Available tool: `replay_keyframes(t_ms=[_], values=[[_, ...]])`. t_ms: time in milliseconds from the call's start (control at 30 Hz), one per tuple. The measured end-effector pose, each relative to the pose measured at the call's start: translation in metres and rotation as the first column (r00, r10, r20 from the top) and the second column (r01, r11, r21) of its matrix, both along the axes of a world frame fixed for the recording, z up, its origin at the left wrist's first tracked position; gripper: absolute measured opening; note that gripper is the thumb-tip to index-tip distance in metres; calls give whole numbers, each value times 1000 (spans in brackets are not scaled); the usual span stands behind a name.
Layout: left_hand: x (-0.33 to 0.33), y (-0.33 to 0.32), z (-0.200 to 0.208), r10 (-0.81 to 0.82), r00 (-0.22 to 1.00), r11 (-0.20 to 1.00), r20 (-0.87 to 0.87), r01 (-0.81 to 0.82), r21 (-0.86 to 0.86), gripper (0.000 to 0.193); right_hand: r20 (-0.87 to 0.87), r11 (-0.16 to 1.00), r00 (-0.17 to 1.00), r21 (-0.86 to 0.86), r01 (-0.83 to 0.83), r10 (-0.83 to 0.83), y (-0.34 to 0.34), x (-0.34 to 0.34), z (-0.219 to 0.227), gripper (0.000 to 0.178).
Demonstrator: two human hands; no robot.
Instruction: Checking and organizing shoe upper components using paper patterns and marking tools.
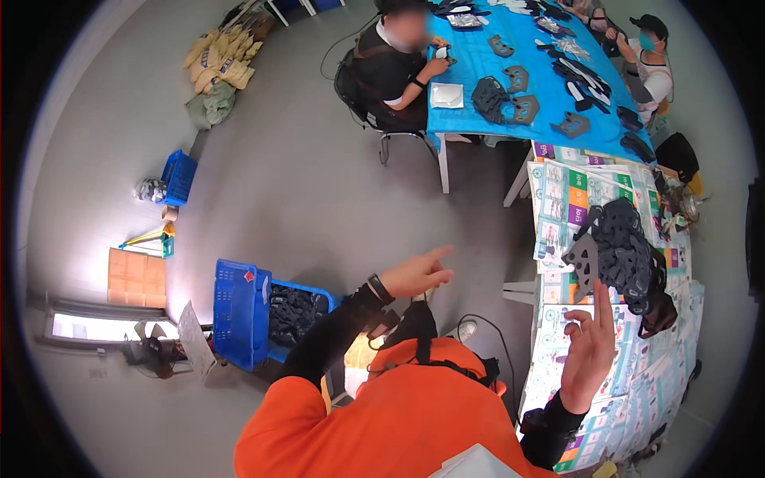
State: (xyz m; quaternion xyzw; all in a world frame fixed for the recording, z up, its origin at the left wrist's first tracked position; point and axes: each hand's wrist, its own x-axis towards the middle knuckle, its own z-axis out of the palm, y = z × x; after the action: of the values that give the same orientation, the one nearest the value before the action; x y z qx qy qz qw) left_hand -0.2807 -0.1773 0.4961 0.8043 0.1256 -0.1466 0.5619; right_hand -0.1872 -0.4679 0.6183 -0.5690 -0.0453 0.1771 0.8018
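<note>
My left hand (418, 273) is raised over the floor in front of my body, fingers stretched out and nothing in it. On the right, my right hand (588, 350) is held up above the printed sheets (570, 370) that cover the table. Two of its fingers point up and the others bend; I see nothing in its grasp. Its fingertips overlap the lower edge of a grey plate with holes (584, 267); whether they touch cannot be told. Beside the plate lies a heap of dark slotted plastic parts (625, 255), with a dark mesh piece (660, 315) at its near end.
A blue crate (319, 301) of dark parts stands at my left, another blue crate (237, 315) tipped up against it. Ahead, a seated person (390, 64) works at a blue-covered table (470, 76); other people sit across. A fan (151, 350) stands far left.
</note>
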Motion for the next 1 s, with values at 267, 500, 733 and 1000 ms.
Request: replay_keyframes(t_ms=[267,500,733,1000], values=[[30,40,-6,-233,968,954,-90,246,174,42,-9,986,986,-6,164,-164,11,-13,-3,58],[46,74,-24,-262,963,951,-59,268,152,41,94,953,954,-75,292,-285,49,-31,12,52],[46,88,-53,-290,957,956,17,289,58,42,715,937,695,189,-293,73,70,-70,88,30],[54,81,-45,-202,979,964,28,204,-171,35,880,490,442,312,-814,174,94,-58,134,16]])
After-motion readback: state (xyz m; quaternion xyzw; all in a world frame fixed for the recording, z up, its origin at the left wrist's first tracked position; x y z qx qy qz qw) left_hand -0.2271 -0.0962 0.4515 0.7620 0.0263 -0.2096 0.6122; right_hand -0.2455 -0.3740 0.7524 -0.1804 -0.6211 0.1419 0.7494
